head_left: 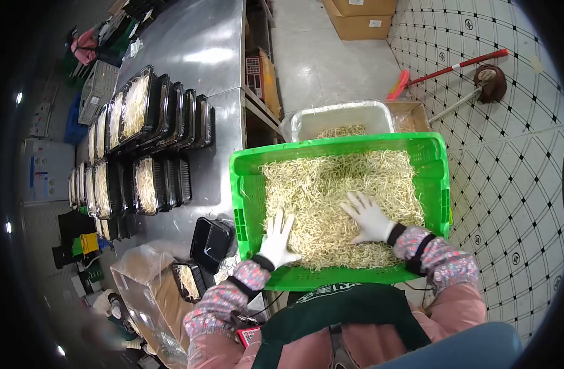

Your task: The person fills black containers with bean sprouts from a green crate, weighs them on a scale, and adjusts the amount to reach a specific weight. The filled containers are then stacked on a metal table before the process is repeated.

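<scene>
A big green plastic crate (439, 178) in front of me holds a thick bed of pale bean sprouts (331, 209). My left hand (279, 243), in a white glove, rests at the crate's left side with its fingers spread, touching the edge of the sprouts. On the right part of the heap lies my right hand (369, 219), also gloved in white, its fingers spread over the sprouts. Neither hand is closed around anything. Patterned sleeves with dark bands cover both forearms.
Left of the crate, a metal table (208, 61) carries stacked black trays of sprouts (137, 111) and an unfilled black tray (211, 245). Behind the crate stands a white tub (343, 114). A red-handled broom (457, 65) lies at the right. Other people work at far left.
</scene>
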`<state>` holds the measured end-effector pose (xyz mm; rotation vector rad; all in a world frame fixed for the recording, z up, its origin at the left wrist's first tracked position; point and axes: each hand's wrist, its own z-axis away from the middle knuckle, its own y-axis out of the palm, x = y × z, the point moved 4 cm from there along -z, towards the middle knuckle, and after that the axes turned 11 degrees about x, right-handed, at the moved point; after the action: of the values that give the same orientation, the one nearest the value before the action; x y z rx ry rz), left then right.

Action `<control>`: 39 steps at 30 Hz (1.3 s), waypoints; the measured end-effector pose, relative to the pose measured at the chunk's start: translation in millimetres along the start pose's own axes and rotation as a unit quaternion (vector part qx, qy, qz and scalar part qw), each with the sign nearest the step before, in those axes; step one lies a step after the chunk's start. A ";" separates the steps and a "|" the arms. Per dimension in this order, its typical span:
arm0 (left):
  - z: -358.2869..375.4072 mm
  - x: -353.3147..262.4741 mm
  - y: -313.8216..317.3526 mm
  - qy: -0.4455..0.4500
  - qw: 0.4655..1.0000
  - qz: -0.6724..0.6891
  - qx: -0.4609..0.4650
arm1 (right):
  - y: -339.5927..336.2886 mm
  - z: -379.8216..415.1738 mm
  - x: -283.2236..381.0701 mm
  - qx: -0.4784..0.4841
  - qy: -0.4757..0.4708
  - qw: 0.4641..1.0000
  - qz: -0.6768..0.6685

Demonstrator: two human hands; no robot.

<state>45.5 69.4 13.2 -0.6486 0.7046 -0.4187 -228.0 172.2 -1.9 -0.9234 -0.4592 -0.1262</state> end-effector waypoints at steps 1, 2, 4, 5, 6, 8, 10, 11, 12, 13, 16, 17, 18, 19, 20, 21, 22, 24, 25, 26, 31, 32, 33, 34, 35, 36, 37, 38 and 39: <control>-14.9 -7.2 3.9 -0.010 0.999 -0.036 0.013 | -0.1 -13.1 10.3 -0.001 -0.001 1.000 0.002; -29.9 -18.9 2.0 -0.013 0.999 -0.037 0.021 | 0.3 -29.0 23.4 -0.035 -0.025 0.999 -0.005; -52.2 -28.4 7.1 -0.016 0.999 -0.028 0.025 | 2.3 -52.3 39.2 -0.071 -0.048 0.996 -0.009; -62.9 -22.6 14.8 -0.017 0.999 -0.020 0.021 | 3.6 -62.4 40.6 -0.060 -0.039 0.994 -0.088; -64.6 -15.1 17.4 0.006 1.000 0.018 -0.012 | 4.1 -67.4 40.3 -0.048 -0.030 0.984 -0.168; -46.5 -26.3 -12.3 0.063 0.990 0.081 -0.097 | -24.5 -50.4 46.0 -0.105 -0.055 0.960 -0.252; -20.0 -51.2 -54.3 0.140 0.948 0.144 -0.246 | -63.8 -22.6 53.0 -0.198 -0.123 0.910 -0.342; -23.0 -50.9 -53.5 0.140 0.948 0.146 -0.246 | -65.7 -22.9 48.6 -0.197 -0.123 0.911 -0.341; -24.9 -49.3 -51.2 0.140 0.946 0.176 -0.234 | -68.5 -21.1 45.6 -0.213 -0.128 0.898 -0.364; -26.1 -48.5 -51.8 0.142 0.943 0.204 -0.222 | -73.7 -18.7 45.0 -0.233 -0.134 0.883 -0.385; -23.4 -63.9 -57.4 0.158 0.927 0.261 -0.219 | -85.7 -9.3 46.7 -0.219 -0.182 0.882 -0.374; -21.6 -64.4 -56.0 0.132 0.932 0.260 -0.214 | -79.6 -9.9 43.3 -0.218 -0.181 0.894 -0.348; -25.8 -57.9 -47.8 0.120 0.927 0.268 -0.233 | -72.3 -7.9 38.8 -0.209 -0.168 0.899 -0.347; -19.3 -62.6 -50.3 0.130 0.935 0.241 -0.227 | -70.2 -3.5 34.7 -0.163 -0.152 0.905 -0.363; -19.9 -62.3 -50.9 0.134 0.938 0.241 -0.212 | -67.7 -1.5 30.1 -0.168 -0.169 0.900 -0.364; -8.4 -60.7 -40.4 0.124 0.943 0.248 -0.185 | -50.8 4.0 32.5 -0.162 -0.182 0.892 -0.380; -8.2 -44.5 -29.8 0.078 0.949 0.248 -0.179 | -37.8 8.2 16.8 -0.159 -0.133 0.910 -0.359; -28.7 -6.4 -19.0 0.018 0.949 0.269 -0.162 | -25.9 6.5 -27.4 -0.168 -0.021 0.941 -0.293; -37.3 -0.2 -13.6 0.020 0.949 0.269 -0.165 | -22.4 0.6 -32.0 -0.170 -0.022 0.942 -0.290; -44.9 9.2 -4.4 -0.017 0.932 0.322 -0.163 | -16.5 -3.3 -40.1 -0.184 0.045 0.944 -0.268; -90.3 -12.4 45.6 -0.040 0.893 0.429 -0.132 | 11.2 -65.5 16.4 -0.153 0.038 0.969 -0.188; -98.5 9.9 76.5 0.031 0.861 0.493 -0.117 | 9.0 -63.0 23.7 -0.131 -0.009 0.967 -0.218; -69.8 -21.2 48.4 -0.013 0.871 0.484 -0.080 | 4.4 -53.9 36.4 -0.106 -0.056 0.961 -0.251; -50.4 -27.9 40.6 -0.002 0.855 0.515 -0.057 | 1.6 -39.9 36.2 -0.113 -0.078 0.966 -0.220; -30.7 -25.5 36.3 0.012 0.838 0.545 -0.035 | 8.9 -30.9 25.9 -0.122 -0.084 0.980 -0.135; -9.2 -17.9 33.8 0.027 0.826 0.561 -0.038 | 11.7 -20.6 16.8 -0.117 -0.045 0.986 -0.107; 11.2 -9.6 28.1 0.042 0.814 0.577 -0.037 | 15.6 -10.7 10.8 -0.112 -0.004 0.990 -0.081; 32.5 -8.4 7.3 0.037 0.819 0.568 -0.076 | 22.4 -8.8 7.4 -0.103 0.000 0.991 -0.088; 55.3 -11.2 -14.5 0.031 0.821 0.558 -0.115 | 24.1 -9.9 13.8 -0.101 -0.002 0.991 -0.086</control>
<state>74.8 87.2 60.3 -0.3466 1.0802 0.7548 -205.2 180.1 -18.9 -1.0820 -0.5370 -0.3326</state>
